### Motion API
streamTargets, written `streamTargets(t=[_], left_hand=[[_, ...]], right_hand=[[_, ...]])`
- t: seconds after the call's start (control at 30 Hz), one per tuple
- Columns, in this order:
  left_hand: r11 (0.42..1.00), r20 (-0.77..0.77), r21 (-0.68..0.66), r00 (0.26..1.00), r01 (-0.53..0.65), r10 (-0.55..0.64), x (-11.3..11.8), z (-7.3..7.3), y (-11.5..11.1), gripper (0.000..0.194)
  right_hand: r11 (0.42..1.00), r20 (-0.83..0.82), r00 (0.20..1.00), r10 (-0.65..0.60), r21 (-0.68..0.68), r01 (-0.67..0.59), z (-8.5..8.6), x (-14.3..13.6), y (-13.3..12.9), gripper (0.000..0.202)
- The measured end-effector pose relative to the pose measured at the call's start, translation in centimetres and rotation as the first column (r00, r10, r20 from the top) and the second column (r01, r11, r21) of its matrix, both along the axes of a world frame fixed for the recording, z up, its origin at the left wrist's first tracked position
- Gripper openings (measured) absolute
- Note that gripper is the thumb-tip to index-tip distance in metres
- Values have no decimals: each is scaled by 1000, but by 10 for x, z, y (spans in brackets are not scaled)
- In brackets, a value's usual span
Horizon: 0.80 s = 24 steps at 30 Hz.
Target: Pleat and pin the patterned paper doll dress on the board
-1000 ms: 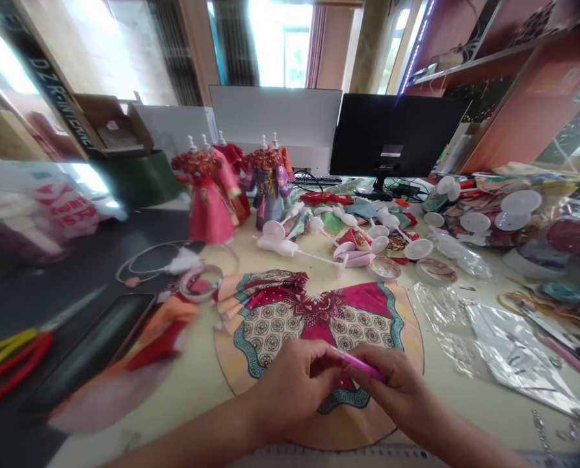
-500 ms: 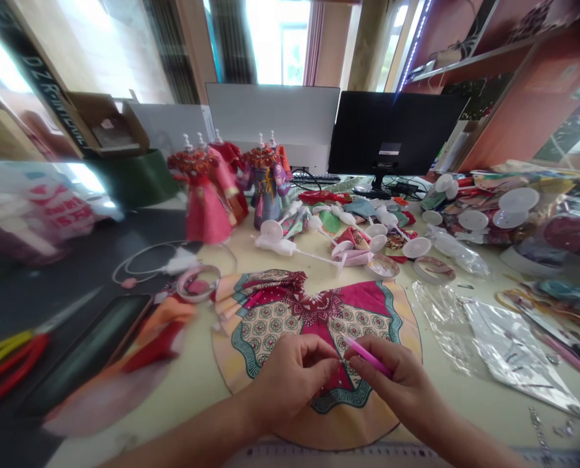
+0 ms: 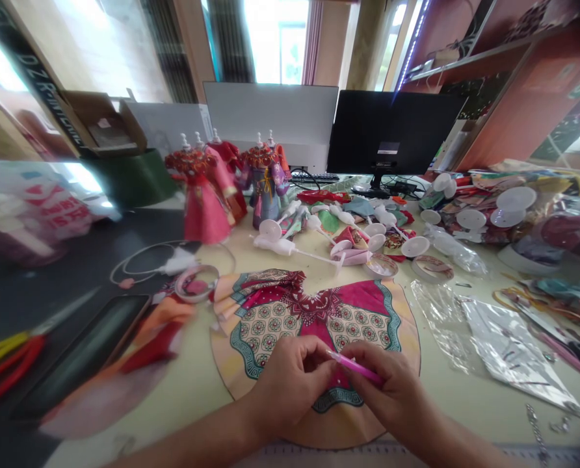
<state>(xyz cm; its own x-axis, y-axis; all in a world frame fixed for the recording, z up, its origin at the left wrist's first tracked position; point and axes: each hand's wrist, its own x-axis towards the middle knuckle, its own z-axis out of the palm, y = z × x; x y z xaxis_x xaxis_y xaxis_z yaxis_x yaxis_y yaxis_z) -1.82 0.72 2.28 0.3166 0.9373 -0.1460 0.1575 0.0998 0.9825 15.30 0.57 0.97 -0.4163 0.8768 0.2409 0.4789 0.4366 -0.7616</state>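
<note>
1. Near edge of the patterned cloth (image 3: 314, 322): ruler (image 3: 277, 451), partly under the forearms' line of sight; cloth itself lies spread on the table, its L end bunched in folds.
2. Over cloth's near half: right hand (image 3: 392, 380), thumb + fingers clamped on a pink pen-like tool (image 3: 361, 368), its tip pointing to the other hand; left hand (image 3: 292, 377), thumb + forefinger together by that tip; can't tell if anything small is pinched btwn them, nor if either hand touches cloth.
3. L of cloth: orange-red fabric (image 3: 153, 348), then dark phone-like slab (image 3: 82, 354), then scissors (image 3: 31, 354) w/ yellow & red handles, blurred.
4. R of cloth: silvery chain (image 3: 536, 426), nearer; clear plastic packet (image 3: 519, 344), farther up.
5. Just off cloth's far L corner: pale ring-shaped roll (image 3: 192, 299); just past its far R edge: two tape rolls (image 3: 381, 266), side by side.
6. Beyond cloth: white stand (image 3: 277, 245) lying down amid jumbled fabric; small dresses (image 3: 205, 214) upright, beyond & to L.
7. Farthest beyond cloth: white monitor (image 3: 270, 117) & black monitor (image 3: 392, 130); bright window (image 3: 283, 45) behind.
</note>
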Motion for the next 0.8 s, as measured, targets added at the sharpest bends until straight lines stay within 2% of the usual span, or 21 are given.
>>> streamTargets(t=[0.27,0.37,0.5,0.6,0.7,0.8], left_hand=[[998,-115,70,993,1,7,-2,-1,-1,9],[997,-122,78,992,2,8,-1,-1,-2,12],[989,-152,146,988,17,6,0,-2,-4,9],[975,-215,221,977,35,14,1,-2,-5,6],[963,-252,267,967,40,29,3,-2,-6,10],[953,-239,299,970,36,39,5,-4,-9,10]], right_hand=[[976,178,984,10,214,-48,-5,3,-3,11],[958,181,983,25,277,-76,-5,2,-3,10],[954,161,986,45,285,-91,-6,2,-4,12],[977,121,993,10,210,-36,-6,-1,-4,13],[1000,23,1000,-17,-3,17,-2,-5,-2,11],[983,-76,997,-34,-182,19,3,-8,1,10]])
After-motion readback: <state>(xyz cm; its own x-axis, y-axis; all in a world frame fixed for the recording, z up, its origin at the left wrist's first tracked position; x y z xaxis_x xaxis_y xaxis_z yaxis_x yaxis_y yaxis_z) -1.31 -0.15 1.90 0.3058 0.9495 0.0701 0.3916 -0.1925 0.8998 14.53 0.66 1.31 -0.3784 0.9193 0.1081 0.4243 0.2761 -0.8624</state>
